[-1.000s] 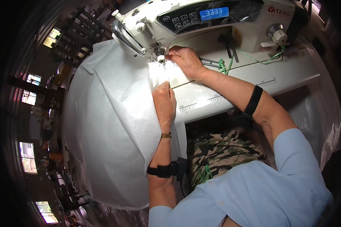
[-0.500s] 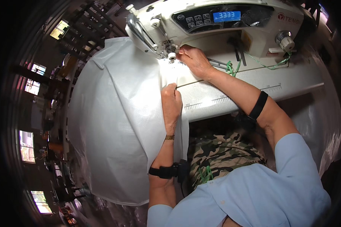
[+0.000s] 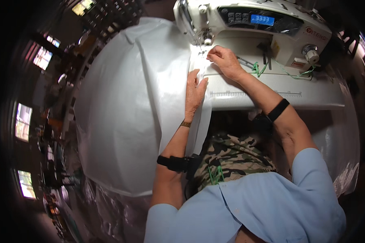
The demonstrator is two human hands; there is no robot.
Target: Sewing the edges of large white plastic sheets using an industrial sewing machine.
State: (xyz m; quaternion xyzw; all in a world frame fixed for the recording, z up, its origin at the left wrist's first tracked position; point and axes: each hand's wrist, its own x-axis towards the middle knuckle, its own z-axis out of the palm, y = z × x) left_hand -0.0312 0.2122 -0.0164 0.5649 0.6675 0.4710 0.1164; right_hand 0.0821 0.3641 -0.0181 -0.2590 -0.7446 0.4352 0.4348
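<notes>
A large white sheet of woven plastic drapes over the left of the sewing table, its right edge running up under the needle area of a white sewing machine. My left hand lies on that edge, thumb and index finger apart. Just right of the needle, my right hand has its fingers curled and pinched together. Whatever they may hold is too small to make out in the lamp's glare.
On the machine bed lie a slim grey metal tool, green cord and a black tool. A ruler scale marks the table's front. Clear plastic hangs at lower left.
The whole view has shifted. My left thumb has spread away from the index finger, with the hand still on the sheet. My right hand has drawn slightly back from the needle.
</notes>
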